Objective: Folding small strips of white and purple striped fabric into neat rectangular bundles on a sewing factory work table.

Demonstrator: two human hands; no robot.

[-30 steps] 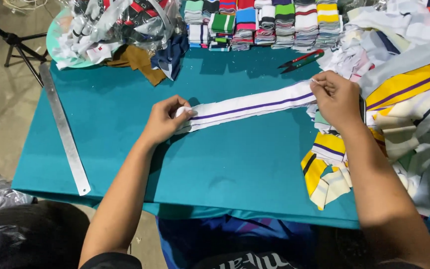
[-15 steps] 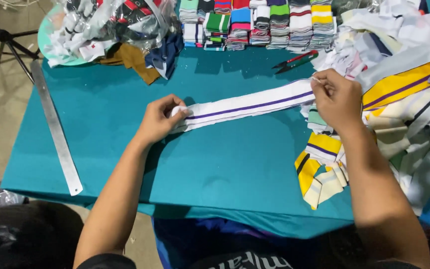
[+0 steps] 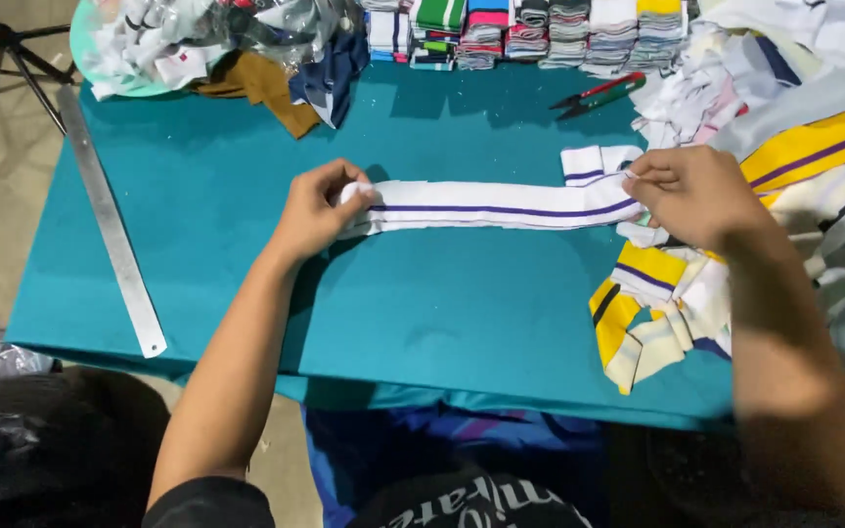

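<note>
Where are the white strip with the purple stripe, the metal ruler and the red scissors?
white strip [image 3: 501, 204], head view, middle of its length.
metal ruler [image 3: 110, 220], head view, mid blade.
red scissors [image 3: 603, 93], head view, handles.

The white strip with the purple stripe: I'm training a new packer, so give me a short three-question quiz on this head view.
1. True or false: both hands grip the white strip, one at each end.
2. What lies along the table's left edge? A) scissors B) a metal ruler C) a tape roll
3. Fill in: the red-handled snips lie on the table just in front of the row of folded ____.

Key:
1. True: the left hand pinches one end and the right hand the other.
2. B, the metal ruler.
3. Fabric stacks.
</note>
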